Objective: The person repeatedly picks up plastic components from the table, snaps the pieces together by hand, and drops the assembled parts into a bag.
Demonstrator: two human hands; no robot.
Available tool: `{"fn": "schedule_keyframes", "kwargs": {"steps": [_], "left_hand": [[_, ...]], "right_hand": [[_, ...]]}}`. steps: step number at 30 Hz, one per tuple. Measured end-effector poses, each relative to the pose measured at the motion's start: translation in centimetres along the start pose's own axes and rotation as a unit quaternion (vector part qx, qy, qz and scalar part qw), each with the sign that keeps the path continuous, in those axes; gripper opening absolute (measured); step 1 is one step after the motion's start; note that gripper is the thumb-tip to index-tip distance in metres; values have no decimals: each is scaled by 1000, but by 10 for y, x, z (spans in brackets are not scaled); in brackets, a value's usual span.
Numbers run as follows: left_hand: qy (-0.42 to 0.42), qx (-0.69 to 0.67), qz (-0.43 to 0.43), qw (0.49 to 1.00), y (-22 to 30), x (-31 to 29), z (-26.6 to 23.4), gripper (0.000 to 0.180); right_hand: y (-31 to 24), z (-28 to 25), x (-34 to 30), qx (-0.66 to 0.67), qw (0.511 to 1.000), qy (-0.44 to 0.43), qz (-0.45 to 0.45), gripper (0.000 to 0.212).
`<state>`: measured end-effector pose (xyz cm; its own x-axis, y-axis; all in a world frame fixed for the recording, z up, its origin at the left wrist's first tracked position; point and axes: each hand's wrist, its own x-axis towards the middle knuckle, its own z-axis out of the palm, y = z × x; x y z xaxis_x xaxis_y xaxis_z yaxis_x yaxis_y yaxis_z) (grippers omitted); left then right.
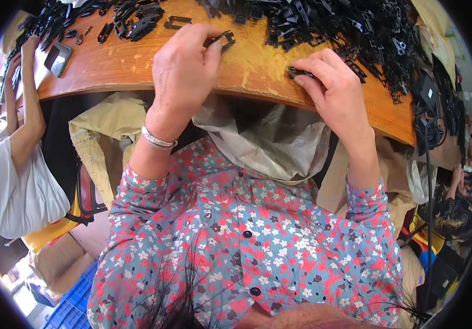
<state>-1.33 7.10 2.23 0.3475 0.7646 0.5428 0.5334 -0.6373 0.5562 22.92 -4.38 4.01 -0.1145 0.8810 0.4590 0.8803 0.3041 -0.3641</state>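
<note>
My left hand (185, 68) is raised over the table's front part, its thumb and fingers pinching a small black plastic frame-like part (228, 39). To the right, my right hand (332, 79) pinches another small black plastic part (297, 72), mostly hidden by the fingers. The two parts are apart from each other. A flat black plastic frame (178, 22) lies on the table just beyond my left hand. Behind my right hand spreads a large heap of black plastic parts (351, 27).
The wooden table (104, 60) has a curved front edge. More black parts (137, 19) lie at the far left, near a phone-like device (59, 59). An open whitish sack (269, 137) hangs below the edge. A co-worker's arm (30, 104) reaches in at left; a black cable (428, 181) hangs at right.
</note>
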Motion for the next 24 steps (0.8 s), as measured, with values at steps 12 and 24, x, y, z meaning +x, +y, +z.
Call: {"fn": "schedule_keyframes", "kwargs": {"steps": [12,24], "left_hand": [[-87,-429,-193,878,13,-14,-6,30],[-195,-399,-171,880,31,-18,8,27]], "right_hand": [[-4,4,0,79,996,42,30,22],[-28,4,18,145,982,114,-50,20]]}}
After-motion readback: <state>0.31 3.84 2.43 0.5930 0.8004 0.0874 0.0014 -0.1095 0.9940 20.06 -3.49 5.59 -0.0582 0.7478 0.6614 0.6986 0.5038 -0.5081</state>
